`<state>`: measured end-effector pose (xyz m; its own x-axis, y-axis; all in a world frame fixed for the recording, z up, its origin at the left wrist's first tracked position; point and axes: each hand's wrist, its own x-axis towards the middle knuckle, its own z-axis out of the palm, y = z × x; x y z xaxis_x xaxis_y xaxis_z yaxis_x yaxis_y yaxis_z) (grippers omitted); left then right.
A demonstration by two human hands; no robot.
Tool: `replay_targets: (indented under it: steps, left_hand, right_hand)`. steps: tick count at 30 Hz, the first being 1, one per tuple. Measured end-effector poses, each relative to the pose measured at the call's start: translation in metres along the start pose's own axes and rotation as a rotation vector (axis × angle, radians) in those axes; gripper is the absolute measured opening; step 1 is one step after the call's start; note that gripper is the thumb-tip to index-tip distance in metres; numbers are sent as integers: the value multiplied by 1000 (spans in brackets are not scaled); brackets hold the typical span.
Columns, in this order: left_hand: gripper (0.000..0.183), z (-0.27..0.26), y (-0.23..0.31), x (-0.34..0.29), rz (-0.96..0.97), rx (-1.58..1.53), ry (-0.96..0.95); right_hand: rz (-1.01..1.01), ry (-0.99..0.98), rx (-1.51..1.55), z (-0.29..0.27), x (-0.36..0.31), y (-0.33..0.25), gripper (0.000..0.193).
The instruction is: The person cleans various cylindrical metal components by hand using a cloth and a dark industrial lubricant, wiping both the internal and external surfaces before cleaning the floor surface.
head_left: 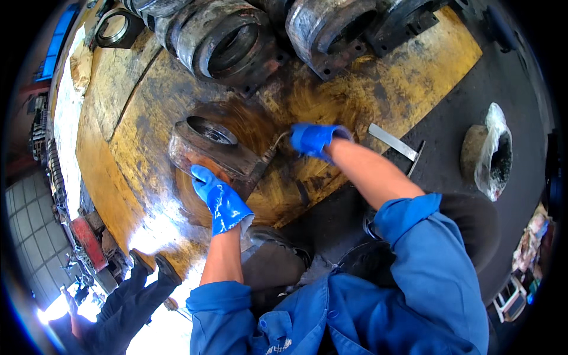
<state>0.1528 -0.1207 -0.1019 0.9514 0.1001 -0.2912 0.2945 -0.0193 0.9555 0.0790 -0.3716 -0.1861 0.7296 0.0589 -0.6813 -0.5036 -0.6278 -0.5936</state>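
Note:
A worn metal bearing housing (195,151) with a round bore lies tilted on the yellow, grease-smeared work surface in front of me. My left hand (220,200), in a blue rubber glove, is closed on its near side and holds it. On the right, my right hand (316,141), gloved alike, is closed around a thin metal hand tool (277,144) with a bent shaft. The tool's tip meets the housing's right end by its flat base. Motion blur and the glove hide the tool's handle, so its exact kind is unclear.
Several large dark housings (231,47) line the far edge. A smaller ringed housing (115,28) stands far left. Right of my arm lies a metal square (393,141); beyond is a ring part (473,151) partly in clear plastic. Another person's legs (133,290) show at lower left.

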Motion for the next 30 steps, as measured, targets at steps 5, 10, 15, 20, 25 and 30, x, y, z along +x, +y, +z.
replay_targets:
  steps: [5, 10, 15, 20, 25, 30]
  left_hand:
    - [33, 46, -25, -20, -36, 26, -112]
    - [33, 12, -5, -8, -24, 4, -97]
    - [36, 38, -16, -13, 50, 19, -3]
    - [35, 24, -22, -8, -49, -38, -174]
    - [34, 17, -17, -5, -11, -14, -87]
    - [34, 33, -30, -6, -11, -64, -130]
  right_hand:
    - [-7, 61, -176, 46, 33, 129, 34]
    - [-134, 85, -87, 19, 1, 28, 33]
    - [126, 103, 230, 0, -2, 72, 37]
    - [64, 129, -18, 9, 5, 48, 39]
    - [-56, 123, -56, 22, -14, 31, 39]
    - [19, 183, 51, 44, 11, 54, 38]
